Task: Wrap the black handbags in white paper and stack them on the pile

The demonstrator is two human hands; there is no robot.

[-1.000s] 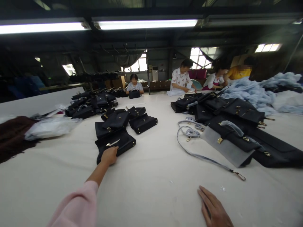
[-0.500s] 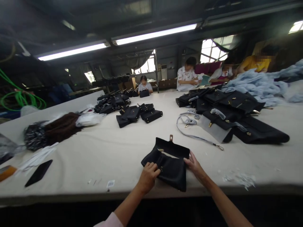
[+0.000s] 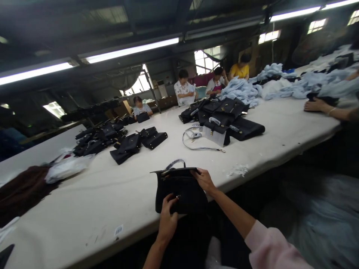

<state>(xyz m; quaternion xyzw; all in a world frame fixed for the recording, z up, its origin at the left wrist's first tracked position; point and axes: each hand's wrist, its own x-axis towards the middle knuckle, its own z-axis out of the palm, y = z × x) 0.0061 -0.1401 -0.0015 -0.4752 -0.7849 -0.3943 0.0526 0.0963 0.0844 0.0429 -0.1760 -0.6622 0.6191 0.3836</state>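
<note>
- The black handbag (image 3: 181, 188) stands upright at the near edge of the long table (image 3: 112, 194), partly past the edge and over the person's lap; a pale wrapped handle (image 3: 174, 163) loops up behind its top.
- The left hand (image 3: 167, 218) is closed on the bag's lower front, fingers curled near a small gold fitting; the right hand (image 3: 204, 179) is clamped on the top right corner, thumb and fingers pinching the flap.
- Risk, as I judge it: the bag sits on the table's brink, so a loosened grip by either hand could let it tip off toward the floor; a hard pull on the flap could strain or crease it.
- Further up the table lie a small group of black bags (image 3: 137, 142), a larger heap (image 3: 224, 116) with a loose grey strap (image 3: 196, 140) beside it, and white scraps (image 3: 238, 171) near the edge; a careless sweep of the bag could drag those scraps off.
- Other people (image 3: 183, 87) sit at the far end; another person's hand (image 3: 315, 105) rests on the table at right, well apart from the bag.
</note>
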